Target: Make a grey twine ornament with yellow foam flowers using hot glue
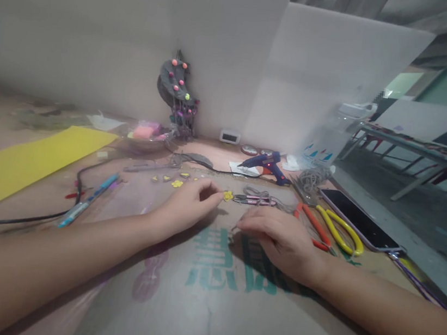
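Note:
My left hand [191, 204] is closed in a pinch above the board [171, 314]. At its fingertips sits a small yellow flower [228, 195], apparently gripped by its edge. Facing it, my right hand [279, 241] has its fingers curled together, with a tiny dark bit showing at the tips that is too small to name. A second yellow flower [177, 184] lies behind my left hand, beside several small yellow-and-grey pieces [184, 174]. Just beyond my right hand are pink-handled tweezers [254, 199] with grey yarn on them.
Orange-handled scissors [315, 223], yellow-handled pliers [340, 232] and a phone [360, 221] lie at right. A blue glue gun [267, 165] stands behind, its black cord [79, 181] running left. Further left are a pen [89, 199] and yellow sheet [38, 165]. A moon-shaped decoration [173, 81] stands by the wall.

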A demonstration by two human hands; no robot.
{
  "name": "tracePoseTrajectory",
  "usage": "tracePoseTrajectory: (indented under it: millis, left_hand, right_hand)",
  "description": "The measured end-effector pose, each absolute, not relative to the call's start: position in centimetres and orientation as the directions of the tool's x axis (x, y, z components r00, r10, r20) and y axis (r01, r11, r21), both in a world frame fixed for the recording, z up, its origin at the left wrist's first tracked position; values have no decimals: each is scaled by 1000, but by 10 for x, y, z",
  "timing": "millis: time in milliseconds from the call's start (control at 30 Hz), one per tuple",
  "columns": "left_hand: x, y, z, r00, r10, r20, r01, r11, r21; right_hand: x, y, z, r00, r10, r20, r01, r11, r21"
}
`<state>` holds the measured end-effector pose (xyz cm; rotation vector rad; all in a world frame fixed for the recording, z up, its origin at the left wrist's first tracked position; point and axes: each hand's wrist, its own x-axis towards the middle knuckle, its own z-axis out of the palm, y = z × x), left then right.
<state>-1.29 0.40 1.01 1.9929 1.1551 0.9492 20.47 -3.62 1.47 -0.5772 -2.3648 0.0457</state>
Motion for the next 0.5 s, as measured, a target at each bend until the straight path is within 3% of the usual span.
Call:
tracePoseTrajectory:
  millis: [133,333,500]
  left_hand:
    - [-13,4,11,369,888,274,444,-427,787]
    - [-13,4,10,393,875,282,460,-453,764]
    - [-14,3,9,424,854,302,466,-491,736]
  right_hand:
    - [203,-34,12,-640,426,639,444,884,-145]
    - [203,-23,10,-484,611,626,593,755,-279]
    - [201,-23,13,-480,635,605,614,736,-286]
